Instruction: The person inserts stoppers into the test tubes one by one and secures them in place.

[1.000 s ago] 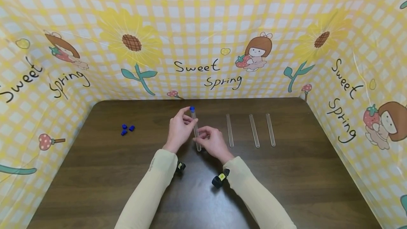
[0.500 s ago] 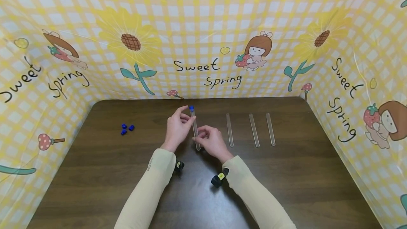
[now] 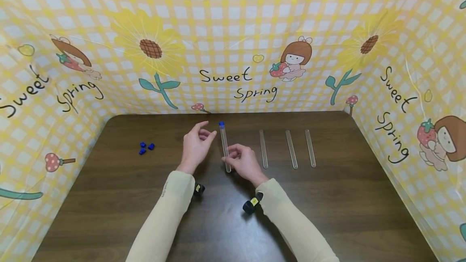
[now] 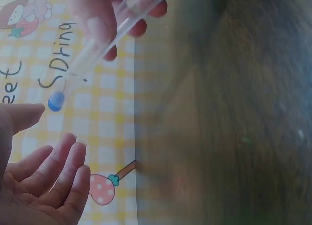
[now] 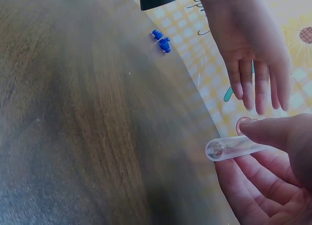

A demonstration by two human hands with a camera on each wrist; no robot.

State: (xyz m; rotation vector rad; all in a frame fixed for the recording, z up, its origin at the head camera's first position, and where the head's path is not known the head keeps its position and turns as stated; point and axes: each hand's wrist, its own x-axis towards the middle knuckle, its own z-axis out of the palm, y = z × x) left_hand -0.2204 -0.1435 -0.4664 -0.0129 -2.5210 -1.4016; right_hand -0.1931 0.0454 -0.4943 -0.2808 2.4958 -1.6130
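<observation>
My right hand [image 3: 244, 162] pinches a clear test tube [image 3: 224, 142] near its rounded bottom end, between thumb and fingers. A blue cap [image 3: 221, 124] sits on the tube's top end. To the left of the tube, my left hand [image 3: 195, 144] is apart from it, fingers relaxed and thumb out, holding nothing. In the left wrist view the capped end [image 4: 56, 101] is just beyond the left thumb tip. The right wrist view shows the rounded bottom of the tube [image 5: 229, 148] poking out past the right thumb.
Three uncapped clear tubes, a left one [image 3: 263, 149], a middle one [image 3: 291, 149] and a right one [image 3: 310, 148], lie on the brown wooden table [image 3: 225, 221]. Three loose blue caps [image 3: 142, 151] lie at the left. A checkered cloth [image 3: 225, 31] walls the back and sides.
My left hand has let go of the tube's upper part and moved a little to the left. The right hand keeps its pinch on the tube in nearly the same place.
</observation>
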